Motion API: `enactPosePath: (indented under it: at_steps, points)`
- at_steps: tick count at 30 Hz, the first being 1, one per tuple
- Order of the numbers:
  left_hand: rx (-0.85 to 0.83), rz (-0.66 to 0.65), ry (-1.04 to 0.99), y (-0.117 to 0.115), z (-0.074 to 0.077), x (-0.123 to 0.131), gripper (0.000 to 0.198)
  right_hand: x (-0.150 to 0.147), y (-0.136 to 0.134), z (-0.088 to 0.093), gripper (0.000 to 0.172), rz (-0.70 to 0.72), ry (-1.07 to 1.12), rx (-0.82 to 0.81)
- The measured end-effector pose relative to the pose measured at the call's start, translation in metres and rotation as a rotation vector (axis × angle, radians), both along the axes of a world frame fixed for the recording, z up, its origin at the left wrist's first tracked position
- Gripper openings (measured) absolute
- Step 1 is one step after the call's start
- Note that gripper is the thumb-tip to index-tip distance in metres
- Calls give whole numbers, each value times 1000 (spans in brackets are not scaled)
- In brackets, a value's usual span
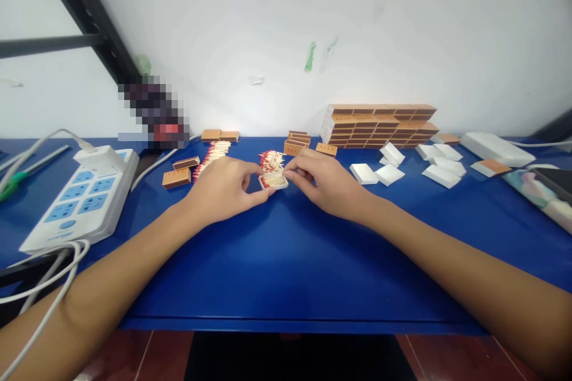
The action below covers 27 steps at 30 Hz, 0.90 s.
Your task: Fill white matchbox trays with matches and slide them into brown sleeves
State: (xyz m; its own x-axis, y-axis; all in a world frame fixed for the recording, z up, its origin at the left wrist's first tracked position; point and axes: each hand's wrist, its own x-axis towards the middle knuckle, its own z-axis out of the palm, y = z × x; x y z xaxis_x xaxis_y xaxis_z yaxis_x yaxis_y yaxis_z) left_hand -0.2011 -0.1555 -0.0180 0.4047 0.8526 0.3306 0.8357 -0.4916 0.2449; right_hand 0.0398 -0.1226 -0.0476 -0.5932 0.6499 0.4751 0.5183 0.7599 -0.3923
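Observation:
A small white matchbox tray [279,186] with red-tipped matches [271,181] in it sits between my hands on the blue table. My left hand [226,187] grips the tray's left end between thumb and index finger. At the tray's right end, my right hand [324,180] has its fingertips pinched together; whether they hold a match or the tray wall is hidden. Just behind the tray lies a pile of loose matches [271,161]. Another row of matches [213,158] spreads out beyond my left hand, partly covered by it.
Stacked matchboxes [379,126] stand against the wall. Several white trays [363,174] lie to the right, near a white box-shaped device [497,149]. Brown matchboxes [176,177] lie at the left. A power strip [111,214] with white cables [67,262] occupies the left side.

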Motion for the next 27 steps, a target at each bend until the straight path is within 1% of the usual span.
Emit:
enactPosePath:
  at_steps: [2,4,7,10,14,16,21,27]
  points:
    - [63,90,-14,2,4,-3,31,-1,4,-5,15,-5,41,-10]
    - [133,174,-30,3,7,-5,30,-4,7,-10,14,18,18,-45]
    - [196,237,-35,4,9,-5,32,-8,8,-16,17,45,-53,-71]
    - [184,240,-23,4,7,-4,35,-11,7,-17,17,55,-57,-66]
    - [159,222,-23,4,5,-2,33,-14,7,-17,7,32,-20,-86]
    - [157,225,-26,3,5,-2,33,-14,7,-16,5,19,-20,-108]
    - [168,218,-16,4,4,-3,37,-10,7,-15,7,18,-21,-127]
    - [141,214,-12,6,3,-5,38,3,12,-10,9,-33,1,-102]
